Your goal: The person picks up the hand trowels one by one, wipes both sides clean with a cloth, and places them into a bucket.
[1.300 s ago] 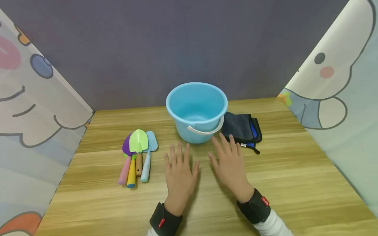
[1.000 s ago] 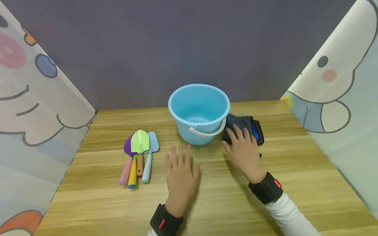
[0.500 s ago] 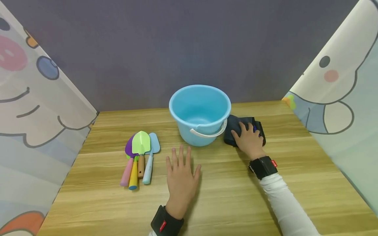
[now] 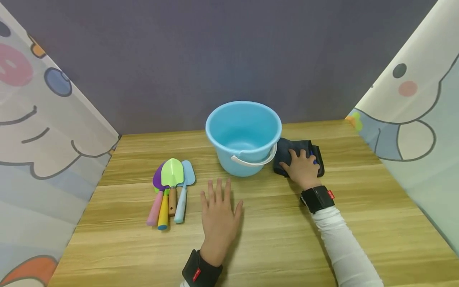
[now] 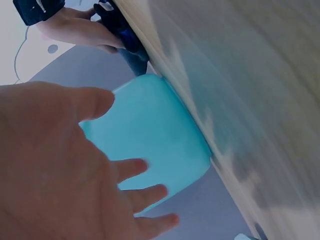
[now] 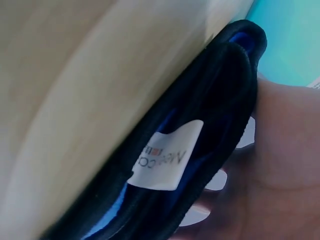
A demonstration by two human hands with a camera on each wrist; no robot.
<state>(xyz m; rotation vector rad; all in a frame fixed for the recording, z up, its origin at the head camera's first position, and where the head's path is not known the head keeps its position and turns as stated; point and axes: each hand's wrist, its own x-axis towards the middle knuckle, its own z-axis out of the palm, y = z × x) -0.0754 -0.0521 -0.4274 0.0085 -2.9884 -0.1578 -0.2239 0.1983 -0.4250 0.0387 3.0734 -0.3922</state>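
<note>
In the head view my right hand [image 4: 304,171] rests on a folded dark grey fabric item [image 4: 292,145], fingers spread over its top. Its layers, with black edging and blue inner cloth, show in the right wrist view, where a white printed label [image 6: 167,157] sticks out; what kind of item it is I cannot tell. To its left stands a light blue bucket [image 4: 240,164], upright, its white handle [image 4: 254,162] hanging down in front. My left hand [image 4: 219,223] is held over the wooden table before the bucket, fingers spread, holding nothing.
Left of the bucket lie several small garden tools, among them a green trowel [image 4: 172,172], one with a purple blade and a light blue one [image 4: 188,173]. A dark grey panel [image 4: 161,67] rises behind the table [image 4: 265,243]. Cartoon-printed sheets [image 4: 43,131] flank it.
My right hand has moved from in front of the bucket rightward and forward onto the folded fabric, and has stayed there over the last half second. My left hand has hardly moved.
</note>
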